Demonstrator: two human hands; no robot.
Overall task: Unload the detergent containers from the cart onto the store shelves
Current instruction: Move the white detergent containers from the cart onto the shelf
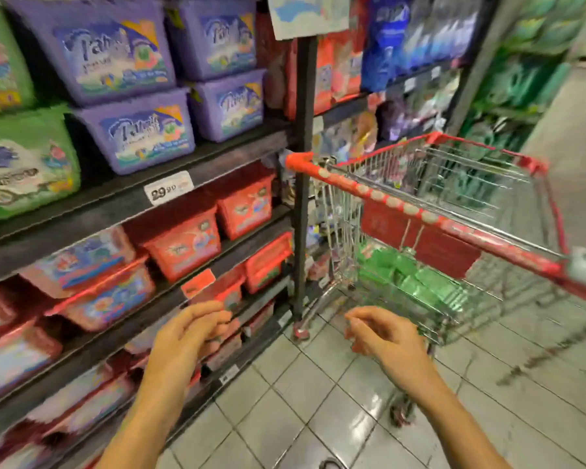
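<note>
Between loads: left hand [190,336] and right hand [383,336] loosely curled, empty; next, reach toward two o'clock for green containers [406,275] in cart [430,214].

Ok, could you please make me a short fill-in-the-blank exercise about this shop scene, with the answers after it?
1. The containers lying in the cart are ____ in colour.
2. The left hand and the right hand both hold ____.
3. The tubs directly above the price tag are ____.
Missing words: green; nothing; purple.
</note>
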